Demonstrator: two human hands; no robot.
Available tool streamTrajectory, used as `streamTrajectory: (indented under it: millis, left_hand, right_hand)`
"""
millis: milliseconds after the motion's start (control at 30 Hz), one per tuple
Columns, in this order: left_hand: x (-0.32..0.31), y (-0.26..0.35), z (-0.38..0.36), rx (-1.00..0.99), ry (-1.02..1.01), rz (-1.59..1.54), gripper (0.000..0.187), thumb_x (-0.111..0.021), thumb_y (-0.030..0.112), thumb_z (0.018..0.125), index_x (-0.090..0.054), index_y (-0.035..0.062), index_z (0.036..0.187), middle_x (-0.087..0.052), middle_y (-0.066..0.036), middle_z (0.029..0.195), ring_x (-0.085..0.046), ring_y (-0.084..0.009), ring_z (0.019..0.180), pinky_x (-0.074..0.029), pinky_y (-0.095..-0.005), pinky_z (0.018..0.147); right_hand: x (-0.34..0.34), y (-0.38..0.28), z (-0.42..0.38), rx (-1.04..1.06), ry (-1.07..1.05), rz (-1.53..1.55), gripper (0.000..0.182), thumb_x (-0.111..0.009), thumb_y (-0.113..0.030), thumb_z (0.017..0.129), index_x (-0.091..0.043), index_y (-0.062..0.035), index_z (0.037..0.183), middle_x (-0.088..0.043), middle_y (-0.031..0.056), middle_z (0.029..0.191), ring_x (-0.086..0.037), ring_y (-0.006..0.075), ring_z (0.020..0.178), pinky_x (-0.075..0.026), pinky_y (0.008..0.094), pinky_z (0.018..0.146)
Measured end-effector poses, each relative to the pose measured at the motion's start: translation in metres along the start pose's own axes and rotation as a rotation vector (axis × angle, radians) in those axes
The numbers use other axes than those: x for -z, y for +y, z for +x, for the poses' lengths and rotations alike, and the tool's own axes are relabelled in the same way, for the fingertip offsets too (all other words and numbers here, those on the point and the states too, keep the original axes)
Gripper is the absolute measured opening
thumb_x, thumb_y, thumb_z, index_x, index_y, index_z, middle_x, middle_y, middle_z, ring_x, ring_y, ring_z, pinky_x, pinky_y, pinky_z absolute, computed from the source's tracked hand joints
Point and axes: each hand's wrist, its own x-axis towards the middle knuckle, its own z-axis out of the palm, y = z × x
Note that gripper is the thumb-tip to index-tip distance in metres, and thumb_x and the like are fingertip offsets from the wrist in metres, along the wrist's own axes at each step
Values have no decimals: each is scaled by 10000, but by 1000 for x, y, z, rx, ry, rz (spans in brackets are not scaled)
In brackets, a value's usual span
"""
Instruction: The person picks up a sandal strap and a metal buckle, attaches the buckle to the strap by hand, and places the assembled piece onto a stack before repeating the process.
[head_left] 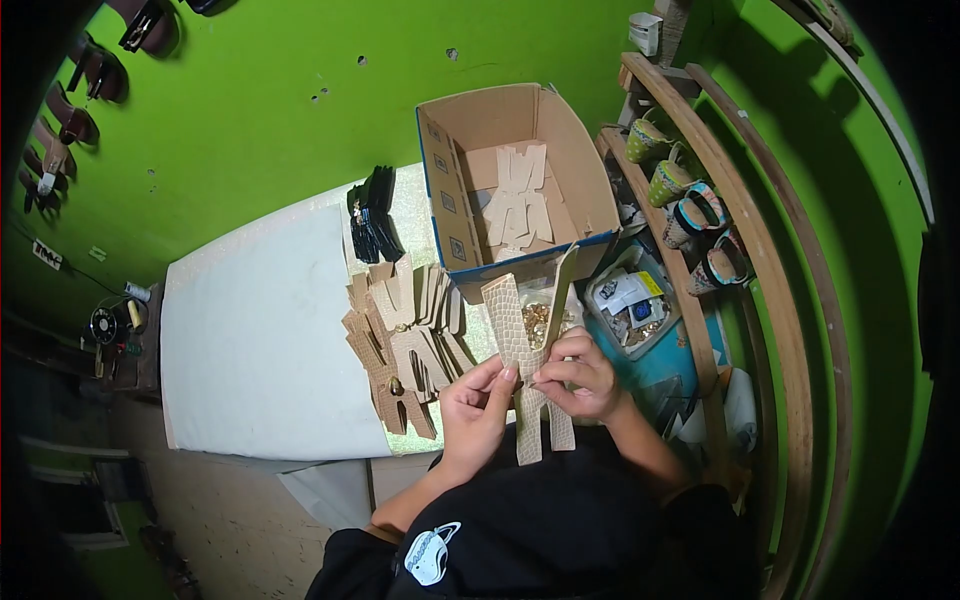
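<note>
Between my two hands is a beige, crocodile-textured sandal upper, shaped like an X with long strips at top and bottom. My left hand pinches its left edge near the narrow middle, thumb on top. My right hand is closed at the middle from the other side, fingertips pressed together; whether they hold a small part as well is hidden. Behind the upper, a clear bag of gold-coloured metal ornaments partly shows. Left of my hands lie stacks of similar beige uppers, some bearing a metal ornament.
An open cardboard box with pale cut pieces stands at the back. Black strap pieces lie beside it on the white-covered table. On the right are a plastic tub of small items and a wooden rack holding sandals.
</note>
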Motion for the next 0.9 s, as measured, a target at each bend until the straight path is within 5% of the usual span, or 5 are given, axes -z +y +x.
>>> streamTrajectory:
  millis: [167, 467, 633, 900]
  left_hand:
    - [-2, -3, 3, 13, 38, 28, 176, -517, 93, 818, -561, -16, 949, -568, 12, 756, -469, -6, 614, -351, -132, 517]
    - [1, 3, 4, 3, -106, 32, 245, -497, 87, 828, -501, -25, 1046, -574, -17, 862, -507, -27, 720, -399, -137, 602]
    - [6, 3, 5, 7, -251, -48, 399, -504, -42, 783, -364, -88, 1154, -519, -134, 1044, -504, -130, 953, -414, -214, 805]
    - [7, 5, 5, 63, -265, -106, 415, -540, -83, 734, -398, -80, 1123, -536, -147, 1013, -544, -158, 904, -448, -239, 799]
  right_hand:
    - [4, 0, 0, -36, 1, -8, 210, -680, -8, 597, -580, -67, 772, -465, 45, 768, -456, 187, 669, -376, 270, 590]
    - [14, -5, 10, -9, -16, -23, 218, -690, -30, 600, -604, -73, 796, -485, 33, 748, -463, 175, 659, -379, 263, 578]
    - [16, -8, 8, -124, -55, 82, 275, -683, -7, 593, -613, -79, 849, -493, 32, 759, -479, 166, 688, -394, 257, 601]
    - [14, -12, 11, -74, -22, 24, 229, -670, -2, 585, -618, -67, 799, -463, 45, 785, -454, 173, 690, -372, 260, 604]
